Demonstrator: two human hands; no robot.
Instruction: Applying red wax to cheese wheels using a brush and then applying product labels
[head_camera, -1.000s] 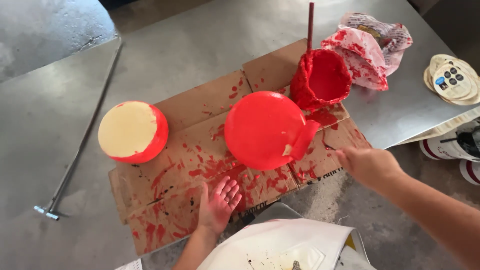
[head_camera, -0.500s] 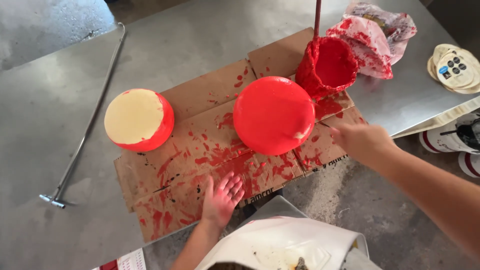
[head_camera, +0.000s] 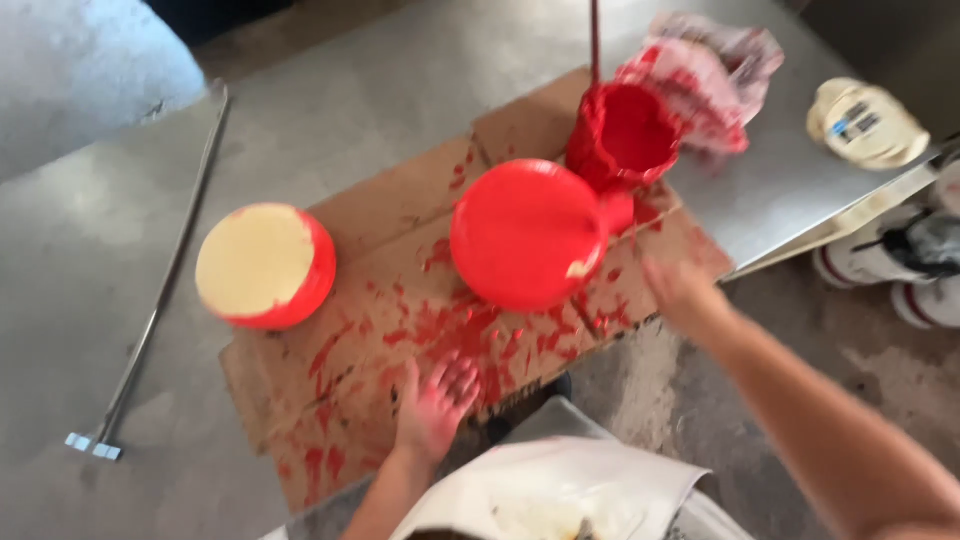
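A flattened cardboard sheet (head_camera: 380, 240) smeared with red lies on a grey metal table. On it stand a fully red round wheel (head_camera: 525, 232) and, to the left, a second wheel (head_camera: 262, 265) with a pale yellow top and red sides. My left hand (head_camera: 435, 405) rests flat on the cardboard's near edge, fingers spread and stained red. My right hand (head_camera: 682, 292) hovers blurred at the cardboard's right corner, just right of the red wheel, holding nothing.
A red-coated pot (head_camera: 625, 135) with a stick standing in it sits behind the red wheel. Crumpled red-stained plastic (head_camera: 705, 75) and a pale round lid (head_camera: 868, 122) lie at the back right. A long metal rod (head_camera: 160, 290) lies at the left. Shoes (head_camera: 915, 265) are on the floor.
My right hand has moved slightly left toward the cardboard's corner. My left hand stays on the cardboard. The view has shifted a little.
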